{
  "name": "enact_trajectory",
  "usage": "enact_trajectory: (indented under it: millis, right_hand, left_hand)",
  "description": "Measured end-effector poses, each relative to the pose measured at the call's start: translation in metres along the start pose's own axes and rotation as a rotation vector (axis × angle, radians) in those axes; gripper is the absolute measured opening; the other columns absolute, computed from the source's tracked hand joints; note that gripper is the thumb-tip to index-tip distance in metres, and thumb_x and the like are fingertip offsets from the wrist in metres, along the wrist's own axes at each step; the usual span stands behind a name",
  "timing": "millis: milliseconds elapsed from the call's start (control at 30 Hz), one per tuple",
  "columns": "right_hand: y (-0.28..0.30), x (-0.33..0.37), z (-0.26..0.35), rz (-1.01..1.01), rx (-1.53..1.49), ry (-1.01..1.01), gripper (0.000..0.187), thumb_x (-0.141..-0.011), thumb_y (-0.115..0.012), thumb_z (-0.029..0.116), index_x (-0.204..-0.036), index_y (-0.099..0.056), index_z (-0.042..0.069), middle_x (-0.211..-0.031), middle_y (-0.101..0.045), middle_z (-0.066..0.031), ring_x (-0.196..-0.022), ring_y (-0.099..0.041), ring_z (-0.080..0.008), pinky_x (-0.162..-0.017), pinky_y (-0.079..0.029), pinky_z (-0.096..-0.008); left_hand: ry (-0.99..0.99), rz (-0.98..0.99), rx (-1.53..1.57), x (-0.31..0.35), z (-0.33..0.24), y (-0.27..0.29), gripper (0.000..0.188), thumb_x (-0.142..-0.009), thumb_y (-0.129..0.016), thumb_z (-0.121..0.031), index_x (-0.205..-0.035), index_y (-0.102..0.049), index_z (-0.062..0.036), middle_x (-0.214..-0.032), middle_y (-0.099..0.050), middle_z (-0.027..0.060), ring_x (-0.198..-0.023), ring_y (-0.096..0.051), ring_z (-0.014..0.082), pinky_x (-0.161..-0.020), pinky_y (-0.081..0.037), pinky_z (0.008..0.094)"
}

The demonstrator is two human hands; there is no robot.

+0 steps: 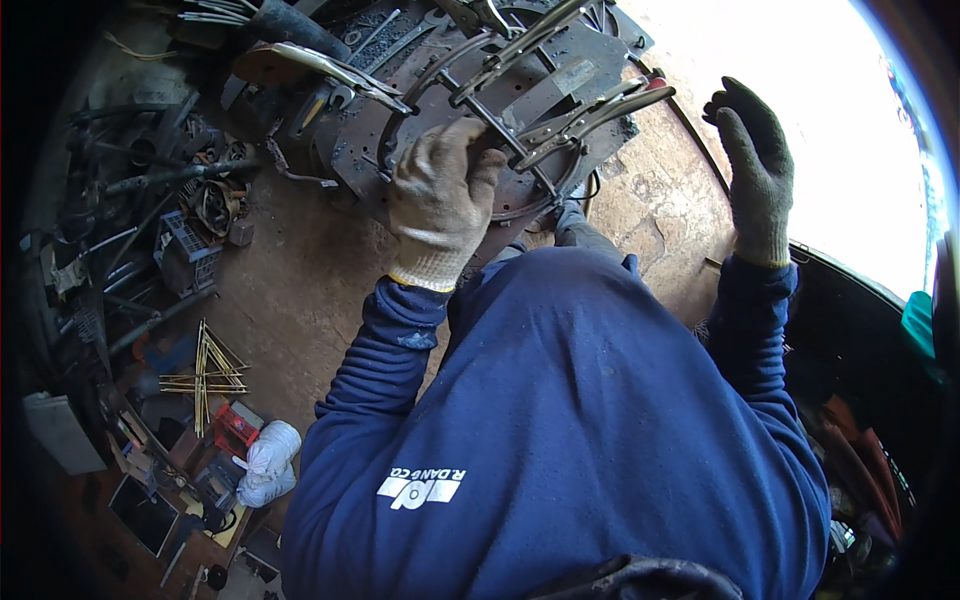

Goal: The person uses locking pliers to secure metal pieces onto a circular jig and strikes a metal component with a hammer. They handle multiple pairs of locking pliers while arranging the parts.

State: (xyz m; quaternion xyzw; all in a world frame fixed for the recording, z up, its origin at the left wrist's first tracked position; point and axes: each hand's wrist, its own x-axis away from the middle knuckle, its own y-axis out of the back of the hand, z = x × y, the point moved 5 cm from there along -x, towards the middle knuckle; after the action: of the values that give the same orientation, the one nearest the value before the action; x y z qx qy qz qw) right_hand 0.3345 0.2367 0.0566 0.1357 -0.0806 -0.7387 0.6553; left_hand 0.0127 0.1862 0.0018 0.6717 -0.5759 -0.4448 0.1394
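Note:
My left hand (440, 198), in a worn pale work glove, is over the near left side of a curved metal frame (436, 78). Its thumb stands apart from its loosely bent fingers, and I make out nothing in its grasp. Off to the right, my gloved right hand (760, 165) is raised away from the bench, thumb and fingers apart, holding nothing. Locking pliers (600, 115) grip the frame's right side, with more long-handled locking pliers (515, 55) at its middle and another pair (340, 75) at the left. A dark steel plate (350, 135) lies beneath.
Wrenches (405, 40) and thin rods (215, 12) lie at the far left. Scrap metal, a grey plastic crate (188, 255) and brassy rods (205, 375) cover the left floor. A white bag (268, 465) sits lower left. Bright light fills the right.

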Motion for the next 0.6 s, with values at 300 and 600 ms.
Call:
enact_trajectory:
  millis: [300,600]
  right_hand:
    - [0.015,0.015,-0.017,-0.01,-0.083,-0.066,0.047,-0.099,-0.072,0.021,-0.137,-0.059,-0.004,-0.125,-0.067,-0.0123,-0.114,-0.061,-0.0158,-0.1,-0.048,-0.0287]
    - [0.017,-0.023,-0.036,0.078,-0.191,-0.067,0.039,-0.099,-0.069,0.008,-0.136,-0.061,-0.001,-0.123,-0.068,-0.0085,-0.111,-0.063,-0.0129,-0.098,-0.05,-0.0273]
  left_hand:
    - [-0.031,0.026,-0.046,-0.002,-0.003,-0.003,0.028,-0.091,-0.075,-0.021,-0.113,-0.066,-0.0064,-0.104,-0.066,0.0159,-0.096,-0.065,0.0379,-0.083,-0.053,0.0479]
    - [0.051,-0.039,-0.258,0.003,-0.022,-0.002,0.026,-0.086,-0.076,-0.015,-0.11,-0.069,-0.0086,-0.106,-0.066,0.0125,-0.097,-0.063,0.0355,-0.085,-0.051,0.0483]
